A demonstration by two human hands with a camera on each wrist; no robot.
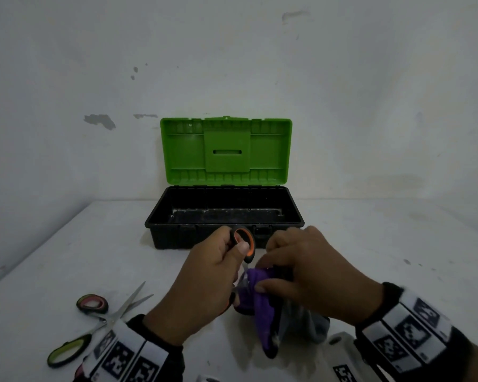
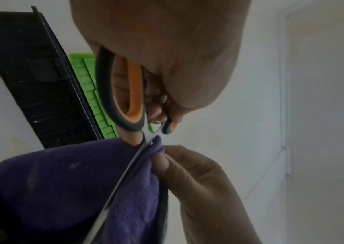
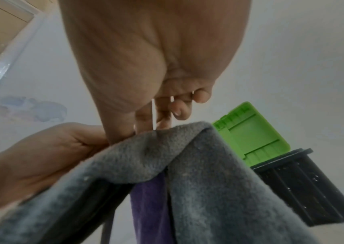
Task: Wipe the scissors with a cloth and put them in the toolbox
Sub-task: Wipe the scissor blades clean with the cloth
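My left hand [image 1: 204, 277] grips the orange-and-black scissors [image 1: 244, 242] by their handles, above the table in front of the toolbox. In the left wrist view the scissors [image 2: 125, 99] point their blade down into the cloth. My right hand [image 1: 301, 268] pinches the purple-and-grey cloth [image 1: 260, 299] around the blade; the blade is mostly hidden in the folds. The cloth [image 2: 66, 189] shows purple in the left wrist view, and the cloth [image 3: 198, 181] shows mostly grey in the right wrist view. The toolbox [image 1: 293, 213] stands open, black base, green lid [image 1: 182, 150] upright, inside bare.
A second pair of scissors [image 1: 94, 323] with green and pink handles lies open on the white table at the near left. The toolbox sits close to the wall at the back. A white object [image 1: 340, 340] lies at the near right edge.
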